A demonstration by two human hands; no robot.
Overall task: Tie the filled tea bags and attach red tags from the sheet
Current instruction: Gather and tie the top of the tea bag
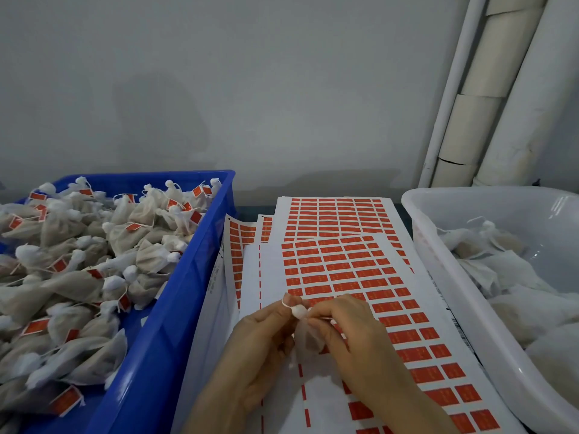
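Head view: a tea bag [305,335] is held up between both hands over the tag sheets [360,270], its gathered neck bunched into a white knot at the top. The left hand [263,346] pinches the neck from the left with curled fingers; the right hand [351,333] is closed on the string and the bag's right side. Whether the knot is already drawn tight cannot be told, as the fingers cover it. The bag is judged light, soft and thin-walled, likely to tear if pulled by the pouch, so it is best taken at the neck. The tags are judged flimsy and should be peeled by an edge. In the blue crate [200,245], tied and tagged bags are heaped. In the white tub [438,233], untagged bags are piled.
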